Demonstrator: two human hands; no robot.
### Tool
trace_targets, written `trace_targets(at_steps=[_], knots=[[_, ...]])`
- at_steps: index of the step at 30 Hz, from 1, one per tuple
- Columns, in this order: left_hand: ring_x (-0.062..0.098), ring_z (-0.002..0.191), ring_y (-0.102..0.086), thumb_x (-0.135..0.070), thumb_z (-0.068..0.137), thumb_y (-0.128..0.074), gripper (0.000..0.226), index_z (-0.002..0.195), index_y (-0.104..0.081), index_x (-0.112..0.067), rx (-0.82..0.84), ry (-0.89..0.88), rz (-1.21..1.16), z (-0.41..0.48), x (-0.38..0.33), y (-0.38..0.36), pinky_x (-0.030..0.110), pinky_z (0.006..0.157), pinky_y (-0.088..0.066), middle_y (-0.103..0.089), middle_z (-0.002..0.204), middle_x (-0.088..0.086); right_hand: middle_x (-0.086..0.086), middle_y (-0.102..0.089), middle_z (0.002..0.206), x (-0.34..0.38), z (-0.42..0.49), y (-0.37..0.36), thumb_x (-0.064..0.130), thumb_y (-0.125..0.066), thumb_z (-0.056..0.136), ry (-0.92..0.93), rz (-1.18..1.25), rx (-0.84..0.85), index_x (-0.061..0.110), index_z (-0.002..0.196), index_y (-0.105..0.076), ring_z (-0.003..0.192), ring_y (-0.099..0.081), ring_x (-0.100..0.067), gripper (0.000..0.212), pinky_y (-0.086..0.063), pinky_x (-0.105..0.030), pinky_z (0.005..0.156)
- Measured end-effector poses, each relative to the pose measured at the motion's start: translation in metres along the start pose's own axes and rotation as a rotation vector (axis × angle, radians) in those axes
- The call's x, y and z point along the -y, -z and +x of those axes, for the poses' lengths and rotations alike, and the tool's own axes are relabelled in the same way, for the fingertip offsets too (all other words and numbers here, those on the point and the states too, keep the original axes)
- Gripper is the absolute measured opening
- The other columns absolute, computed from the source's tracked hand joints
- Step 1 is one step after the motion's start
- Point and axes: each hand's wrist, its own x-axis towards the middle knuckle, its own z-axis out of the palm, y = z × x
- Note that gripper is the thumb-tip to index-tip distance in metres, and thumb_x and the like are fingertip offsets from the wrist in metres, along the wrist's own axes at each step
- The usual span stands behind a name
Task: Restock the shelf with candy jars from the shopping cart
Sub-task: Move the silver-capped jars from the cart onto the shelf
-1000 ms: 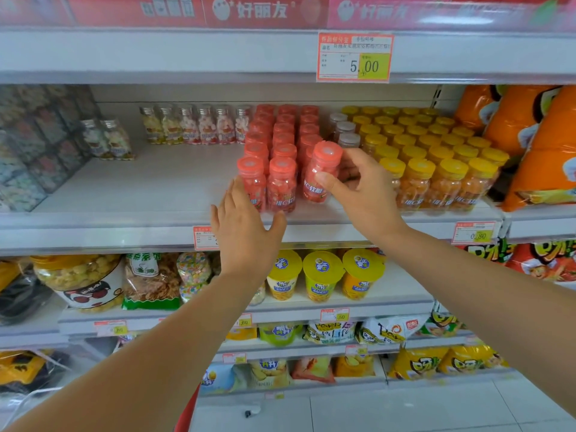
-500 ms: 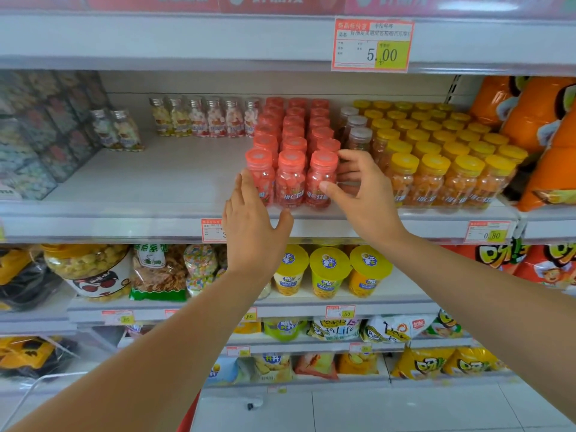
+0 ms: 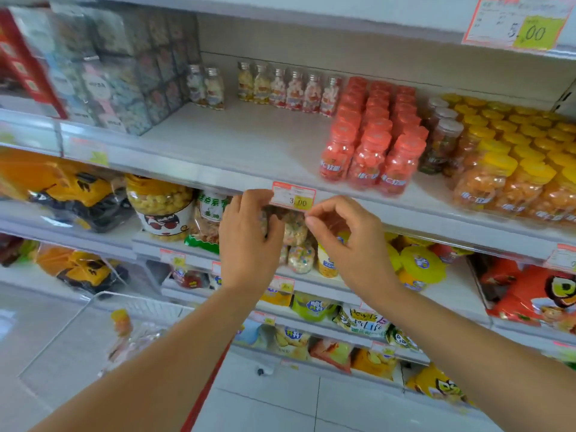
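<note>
White shelf [image 3: 233, 145] carries red-lidded candy jars [image 3: 371, 151] in rows, right of centre, while left hand [image 3: 246, 244] and right hand [image 3: 355, 247] hover by its price tag [image 3: 293, 199], fingers loosely curled (gripping nothing).

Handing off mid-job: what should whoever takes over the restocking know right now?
Left hand: empty, fingers loosely curled, at the front edge of the shelf.
Right hand: empty, loosely curled, beside it.
Red jars: three columns upright on the shelf, left of the yellow-lidded jars.
Cart: lower left, contents blurred.
Done: no jar in hand.
Left: check the cart for more jars.
</note>
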Motion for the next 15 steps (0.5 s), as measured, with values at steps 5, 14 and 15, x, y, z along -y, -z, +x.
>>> trace_targets(at_steps=[5, 14, 15], knots=[[0.011, 0.086, -0.06, -0.008, 0.089, -0.054, 0.022, 0.104, -0.064, -0.021, 0.006, 0.223, 0.026, -0.038, 0.087, 0.058, 0.036, 0.077, -0.052, -0.065, 0.095, -0.009, 0.002, -0.063, 0.07, 0.007, -0.02, -0.103, 0.014, -0.06, 0.094, -0.027, 0.116, 0.283, 0.009, 0.086, -0.066, 0.061, -0.057, -0.012, 0.011, -0.047, -0.031, 0.059], [0.018, 0.083, -0.06, -0.006, 0.082, -0.061, 0.019, 0.092, -0.068, -0.021, 0.028, 0.599, 0.241, -0.118, 0.275, 0.168, 0.029, 0.07, -0.042, -0.066, 0.09, -0.005, 0.011, -0.06, 0.067, -0.01, -0.076, -0.315, 0.018, -0.06, 0.092, -0.213, 0.082, 0.7, 0.015, 0.088, -0.066, 0.056, -0.05, -0.001, 0.008, -0.041, -0.02, 0.059], [0.021, 0.087, -0.06, -0.007, 0.082, -0.061, 0.019, 0.094, -0.068, -0.02, 0.051, 0.647, 0.268, -0.125, 0.293, 0.178, 0.031, 0.072, -0.043, -0.066, 0.093, -0.002, 0.009, -0.062, 0.071, -0.016, -0.082, -0.334, 0.015, -0.061, 0.091, -0.228, 0.04, 0.756, 0.014, 0.091, -0.068, 0.057, -0.05, -0.002, 0.006, -0.042, -0.02, 0.061]])
